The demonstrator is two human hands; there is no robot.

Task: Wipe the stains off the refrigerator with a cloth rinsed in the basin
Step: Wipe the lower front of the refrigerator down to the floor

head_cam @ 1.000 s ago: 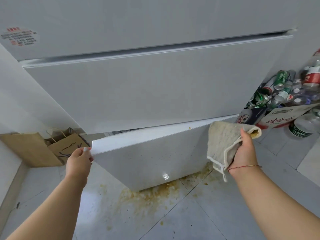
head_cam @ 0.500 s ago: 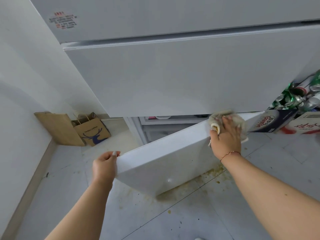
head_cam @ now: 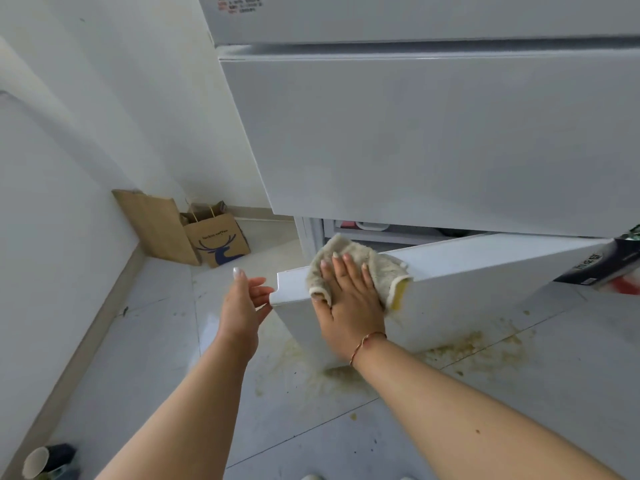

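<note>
Risk: the open bottom door [head_cam: 467, 299] of the refrigerator [head_cam: 415, 133] is not gripped, so pressure from wiping could swing it away and the cloth [head_cam: 374, 268] may slide off its top edge.
Second risk: the yellow-brown spill [head_cam: 467, 348] on the floor [head_cam: 346, 438] lies just below the door; a dropped cloth would pick up more dirt, by my judgement.
Cloth: centre of the frame, draped over the top edge of the door near its free corner, directly under the right hand.
Right hand [head_cam: 349, 303]: flat, fingers straight and spread, pressing the cloth onto the door.
Left hand [head_cam: 242, 303]: left of centre, fingers loosely extended towards the door's corner, holding nothing; whether the fingertips touch the corner I cannot tell.
Basin: not in view.
</note>
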